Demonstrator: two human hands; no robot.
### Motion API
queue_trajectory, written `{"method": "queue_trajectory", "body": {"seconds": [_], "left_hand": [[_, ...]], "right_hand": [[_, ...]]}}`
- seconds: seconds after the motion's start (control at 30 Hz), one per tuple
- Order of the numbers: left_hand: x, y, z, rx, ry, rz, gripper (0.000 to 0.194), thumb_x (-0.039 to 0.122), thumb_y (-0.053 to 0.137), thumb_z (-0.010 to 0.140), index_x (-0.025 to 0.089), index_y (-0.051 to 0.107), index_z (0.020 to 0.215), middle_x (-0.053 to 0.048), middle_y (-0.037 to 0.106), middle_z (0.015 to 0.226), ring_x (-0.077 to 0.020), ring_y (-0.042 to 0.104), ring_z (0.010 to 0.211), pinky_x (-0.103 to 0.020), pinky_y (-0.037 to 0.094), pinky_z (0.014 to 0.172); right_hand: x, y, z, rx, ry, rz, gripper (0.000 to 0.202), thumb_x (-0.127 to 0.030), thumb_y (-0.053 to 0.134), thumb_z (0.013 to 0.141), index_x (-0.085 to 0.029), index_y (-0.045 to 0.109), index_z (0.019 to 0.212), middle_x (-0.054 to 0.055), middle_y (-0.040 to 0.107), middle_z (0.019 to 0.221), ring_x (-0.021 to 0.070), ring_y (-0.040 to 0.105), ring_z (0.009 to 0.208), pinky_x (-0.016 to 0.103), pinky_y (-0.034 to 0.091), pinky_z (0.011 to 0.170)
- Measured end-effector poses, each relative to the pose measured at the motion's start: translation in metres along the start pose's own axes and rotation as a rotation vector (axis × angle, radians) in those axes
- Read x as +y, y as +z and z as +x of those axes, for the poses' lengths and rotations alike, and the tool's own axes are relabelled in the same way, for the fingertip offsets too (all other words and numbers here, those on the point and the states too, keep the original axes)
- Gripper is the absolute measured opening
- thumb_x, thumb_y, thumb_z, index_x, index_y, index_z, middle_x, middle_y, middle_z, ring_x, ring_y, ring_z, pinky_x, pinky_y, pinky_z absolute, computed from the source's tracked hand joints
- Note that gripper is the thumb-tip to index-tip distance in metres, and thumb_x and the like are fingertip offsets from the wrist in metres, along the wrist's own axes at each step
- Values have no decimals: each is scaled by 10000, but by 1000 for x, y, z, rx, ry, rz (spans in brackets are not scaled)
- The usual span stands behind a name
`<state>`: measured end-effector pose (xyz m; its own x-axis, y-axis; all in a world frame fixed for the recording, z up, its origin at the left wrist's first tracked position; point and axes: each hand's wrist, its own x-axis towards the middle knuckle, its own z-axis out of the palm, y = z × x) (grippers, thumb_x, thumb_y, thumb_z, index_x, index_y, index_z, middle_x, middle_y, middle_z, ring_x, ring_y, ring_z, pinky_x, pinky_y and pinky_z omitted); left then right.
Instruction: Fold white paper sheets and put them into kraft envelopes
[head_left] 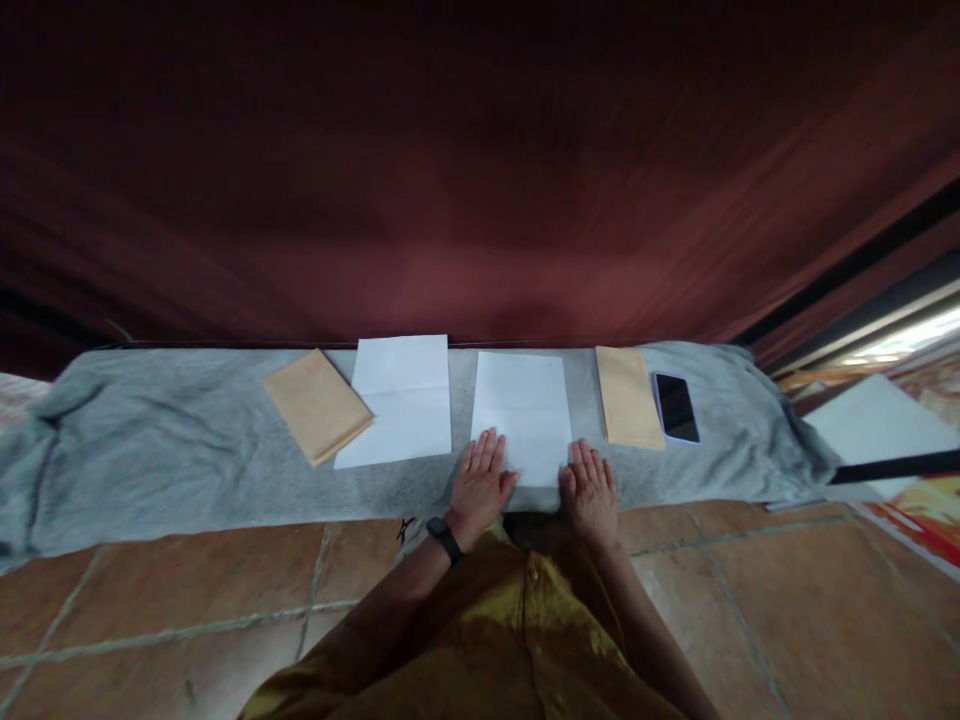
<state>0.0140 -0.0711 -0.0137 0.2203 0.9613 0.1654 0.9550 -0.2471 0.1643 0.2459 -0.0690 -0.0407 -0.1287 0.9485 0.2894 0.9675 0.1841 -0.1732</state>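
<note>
A white sheet of paper (521, 400) lies flat on the grey cloth right in front of me. My left hand (482, 480) rests on its lower left corner, fingers stretched forward and thumb pointing inward. At the lower right edge lies my right hand (591, 490), palm down with its fingers extended. Neither hand grips anything. Left of this sheet is another white paper (405, 400) with a crease across it. A stack of brown envelopes (319, 405) partly covers that paper's left side. More brown envelopes (628, 397) lie to the right of my right hand.
A phone (676, 408) with a dark screen lies beside the right envelopes. Grey cloth (165, 430) covers the long narrow surface. Behind it rises a dark red wall or panel (465, 200). Tiled floor (787, 600) shows below, with a white board (877, 430) at the right.
</note>
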Motion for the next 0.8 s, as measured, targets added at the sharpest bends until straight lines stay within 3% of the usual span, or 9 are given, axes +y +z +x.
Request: {"method": "queue_trajectory", "body": {"seconds": [0.43,0.67,0.8], "left_hand": [[-14,-6,-27,5,-46,37,581,329,335,1015,105,287,1549,-141,328,1615,-249,257,1513,-459,293,1228],[15,4,11,10,171,-29,599,260,342,1000,116,230,1572,-137,339,1611,-229,259,1513,-471,274,1239],[14,16,30,-28,207,-18,582,248,353,996,139,274,1563,-119,372,1598,-224,289,1502,-468,284,1230]], "right_hand": [[17,-1,-6,89,28,234,525,-241,296,1023,-159,349,1538,157,445,1542,266,386,1436,532,384,1132],[-49,-1,34,9,-105,405,521,-342,282,1045,-182,405,1525,114,435,1561,237,352,1468,477,381,1161],[-70,3,46,-56,-153,278,515,-373,286,1057,-186,420,1518,93,412,1577,233,341,1477,458,310,1197]]}}
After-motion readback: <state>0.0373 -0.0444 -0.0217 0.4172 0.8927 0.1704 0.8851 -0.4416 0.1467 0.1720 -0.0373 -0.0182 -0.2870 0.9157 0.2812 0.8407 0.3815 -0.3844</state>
